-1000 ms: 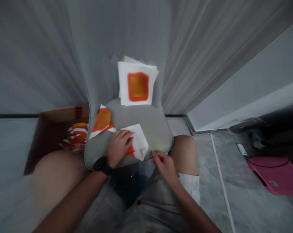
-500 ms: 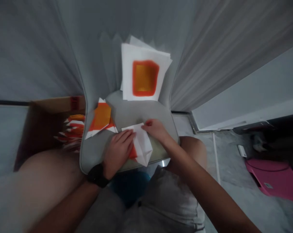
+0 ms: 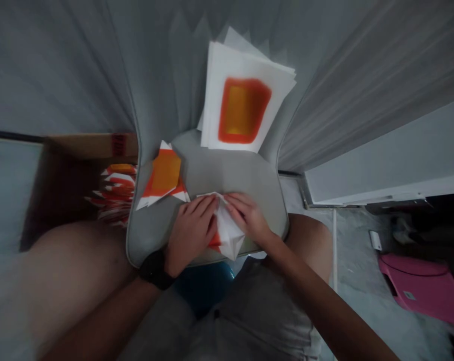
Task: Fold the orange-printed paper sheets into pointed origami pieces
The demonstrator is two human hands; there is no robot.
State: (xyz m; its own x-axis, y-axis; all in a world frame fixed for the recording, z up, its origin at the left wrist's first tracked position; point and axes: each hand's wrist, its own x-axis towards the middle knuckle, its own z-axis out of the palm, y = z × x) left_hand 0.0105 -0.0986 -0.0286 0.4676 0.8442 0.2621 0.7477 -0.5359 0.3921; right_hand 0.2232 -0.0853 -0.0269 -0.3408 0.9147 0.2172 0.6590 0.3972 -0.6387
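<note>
A partly folded white and red paper lies near the front edge of the grey chair seat. My left hand, with a black watch at the wrist, presses on the paper's left side, fingers together. From the right, my right hand grips the paper's upper part, its fingertips close to those of my left hand. Left of them sits a folded orange, red and white paper piece. Flat white sheets with an orange and red print lean on the chair's back.
A cardboard box beside the chair on the left holds a stack of folded papers. My knees flank the seat. A pink plastic object and a small white item are on the floor at right.
My right hand has moved closer to my left hand, and the paper's top edge is now bent between them. The whole view has shifted slightly.
</note>
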